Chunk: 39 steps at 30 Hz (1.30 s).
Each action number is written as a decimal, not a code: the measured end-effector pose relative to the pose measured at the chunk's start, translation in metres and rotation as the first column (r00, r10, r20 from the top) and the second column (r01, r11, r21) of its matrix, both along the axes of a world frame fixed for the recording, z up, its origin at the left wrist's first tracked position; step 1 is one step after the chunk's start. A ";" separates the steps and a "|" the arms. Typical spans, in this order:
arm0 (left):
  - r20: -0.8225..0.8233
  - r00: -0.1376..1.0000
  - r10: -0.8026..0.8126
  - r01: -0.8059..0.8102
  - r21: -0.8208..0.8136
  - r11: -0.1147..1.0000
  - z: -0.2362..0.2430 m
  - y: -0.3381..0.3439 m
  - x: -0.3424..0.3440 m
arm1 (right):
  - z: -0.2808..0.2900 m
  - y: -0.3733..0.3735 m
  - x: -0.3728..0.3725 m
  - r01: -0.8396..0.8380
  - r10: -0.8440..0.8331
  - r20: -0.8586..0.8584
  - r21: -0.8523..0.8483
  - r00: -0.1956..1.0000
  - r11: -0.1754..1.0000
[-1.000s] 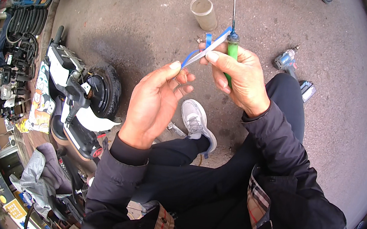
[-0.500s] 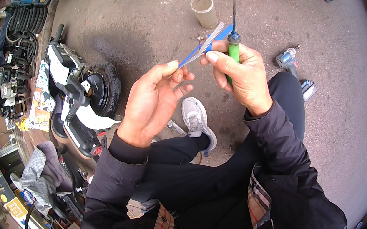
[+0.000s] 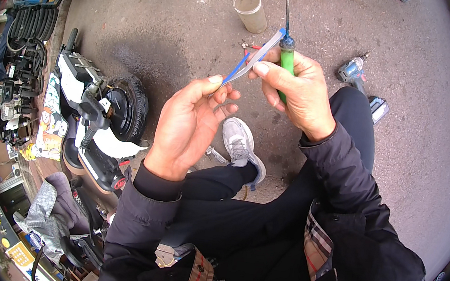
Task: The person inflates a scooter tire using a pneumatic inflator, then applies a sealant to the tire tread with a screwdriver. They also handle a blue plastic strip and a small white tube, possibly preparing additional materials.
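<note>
A thin blue-and-grey strip (image 3: pixel 273 42) runs slantwise between my two hands, its blue and grey layers partly apart. Its lower end is pinched between the thumb and fingers of my left hand (image 3: pixel 179 121). My right hand (image 3: pixel 303 97) grips a green-handled tool (image 3: pixel 287 61) with a thin dark metal shaft pointing up and away. The thumb and forefinger of that same hand also meet at the strip's middle. What the tool's tip looks like is cut off by the upper edge.
Beyond my hands stands a cloudy plastic tub (image 3: pixel 250 13). A red-handled tool (image 3: pixel 251 46) lies on the ground, partly hidden. To the right is a blue cordless power tool (image 3: pixel 351 72). An electric scooter (image 3: pixel 88 112) with its wheel exposed lies on the left.
The grey layer's upper end has swung right, over the blue one. A blue edge now stands apart near my left thumb. Both hands have barely moved.
</note>
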<state>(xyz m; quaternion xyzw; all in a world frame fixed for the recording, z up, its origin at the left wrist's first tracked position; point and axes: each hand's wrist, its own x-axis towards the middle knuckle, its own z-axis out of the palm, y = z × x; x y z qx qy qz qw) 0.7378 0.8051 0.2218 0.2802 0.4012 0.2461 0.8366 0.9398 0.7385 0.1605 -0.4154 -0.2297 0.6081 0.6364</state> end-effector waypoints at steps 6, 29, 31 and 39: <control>-0.004 1.000 -0.002 0.002 0.004 1.000 0.000 -0.001 0.000 | 0.002 -0.001 -0.001 0.008 -0.008 0.004 0.015 1.000 1.000; 0.005 1.000 -0.013 0.013 -0.005 1.000 -0.001 0.000 -0.003 | 0.006 0.001 -0.001 -0.011 0.012 0.042 -0.030 0.999 0.999; 0.004 1.000 -0.006 0.006 -0.011 1.000 0.000 0.000 -0.002 | 0.007 0.001 -0.001 0.000 0.000 0.025 0.005 1.000 1.000; -0.108 0.994 0.003 0.005 0.075 0.997 0.001 -0.004 0.000 | 0.001 -0.005 0.001 0.006 -0.006 0.027 0.009 1.000 1.000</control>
